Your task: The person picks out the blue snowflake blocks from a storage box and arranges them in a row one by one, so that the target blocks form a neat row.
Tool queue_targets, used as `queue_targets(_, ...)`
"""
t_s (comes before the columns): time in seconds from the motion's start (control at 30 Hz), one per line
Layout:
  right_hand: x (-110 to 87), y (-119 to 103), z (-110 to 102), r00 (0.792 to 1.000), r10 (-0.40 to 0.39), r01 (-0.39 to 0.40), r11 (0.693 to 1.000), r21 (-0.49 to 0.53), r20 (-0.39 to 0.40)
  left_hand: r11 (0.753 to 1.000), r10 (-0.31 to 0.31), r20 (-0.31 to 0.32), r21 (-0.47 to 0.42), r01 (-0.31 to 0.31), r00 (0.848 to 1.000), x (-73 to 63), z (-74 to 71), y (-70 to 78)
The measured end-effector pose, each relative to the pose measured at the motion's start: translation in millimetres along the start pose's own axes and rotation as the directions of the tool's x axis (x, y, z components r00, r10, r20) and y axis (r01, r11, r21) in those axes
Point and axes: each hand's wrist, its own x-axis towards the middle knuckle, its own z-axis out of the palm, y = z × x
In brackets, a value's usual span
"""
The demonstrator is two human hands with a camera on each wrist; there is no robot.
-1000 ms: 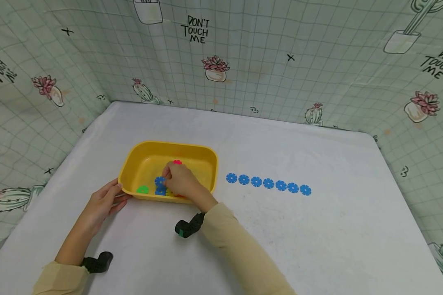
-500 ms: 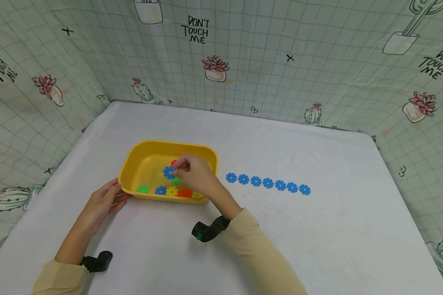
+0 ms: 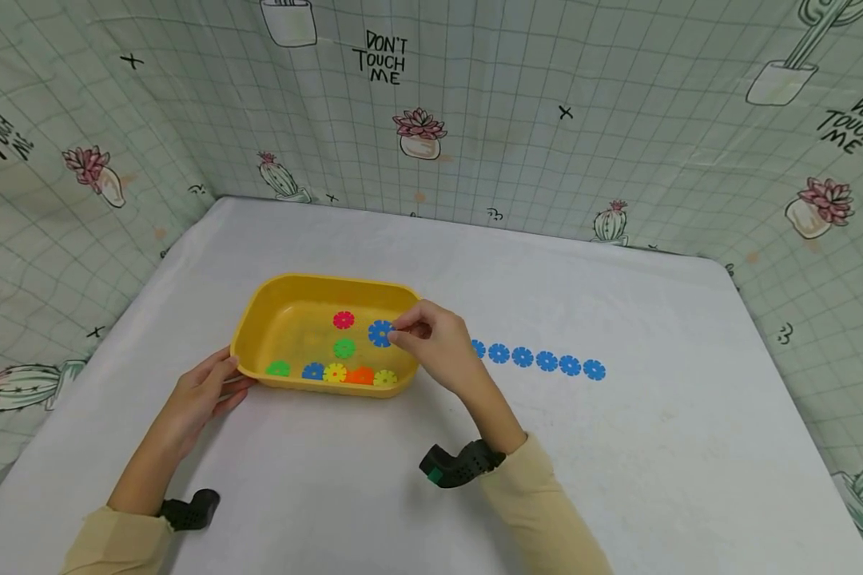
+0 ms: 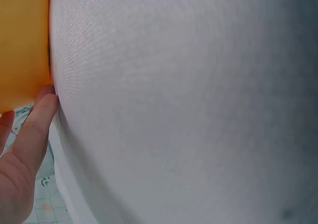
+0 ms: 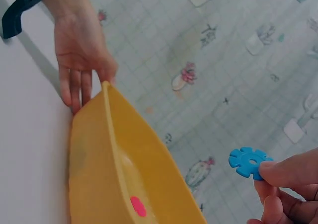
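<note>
My right hand (image 3: pixel 439 339) pinches a blue snowflake disc (image 3: pixel 380 333) between thumb and fingertips, over the right end of the yellow bin (image 3: pixel 259 319). In the right wrist view the held disc (image 5: pixel 245 161) shows its notched rim and centre hole. My left hand (image 3: pixel 200 399) touches the bin's near left corner with its fingers mostly straight. Inside the bin lie a red disc (image 3: pixel 343 320), a green disc (image 3: pixel 344 348) and several others along the near wall, among them a blue one (image 3: pixel 313 371) and an orange one (image 3: pixel 360 375).
Right of the bin, a row of blue discs (image 3: pixel 522 357) lies on the white tabletop (image 3: pixel 654 463); my right hand hides its left end. A patterned cloth (image 3: pixel 503 160) hangs behind and at both sides. Each wrist wears a black band (image 3: pixel 190 509).
My right hand has lifted the blue disc from the bin's near side and carried it rightward to the bin's right end. The left hand stays at the corner.
</note>
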Motion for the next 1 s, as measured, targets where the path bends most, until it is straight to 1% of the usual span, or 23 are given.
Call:
queue_targets(0.17, -10.1, 9, -19, 0.998, 0.035, -0.032, 0.998, 0.053, -0.06, 1.0, 0.009, 0.0, -0.004, -0.009, 1.0, -1.1, -1.4, 0.7)
queue_targets(0.4, -26.8, 31, -46, 0.984, 0.112, -0.103, 0.993, 0.065, -0.142, 1.0, 0.012, 0.004, -0.015, -0.012, 1.0, -2.8, -1.1, 1.8)
queue_targets(0.57, -38.8, 46, -64, 0.966, 0.173, -0.159, 0.983, 0.088, -0.191, 1.0, 0.01, 0.005, -0.002, -0.01, 1.0, -2.5, 0.1, 1.0)
queue_targets(0.8, -52.2, 66, -84, 0.941, 0.227, -0.21, 0.973, 0.093, -0.252, 1.0, 0.006, 0.002, 0.002, -0.006, 1.0, -2.7, 0.4, 1.3)
queue_targets(1.0, -63.1, 79, -99, 0.912, 0.284, -0.263, 0.959, 0.109, -0.297, 1.0, 0.005, 0.001, 0.001, -0.005, 1.0, -1.9, 0.5, 1.3)
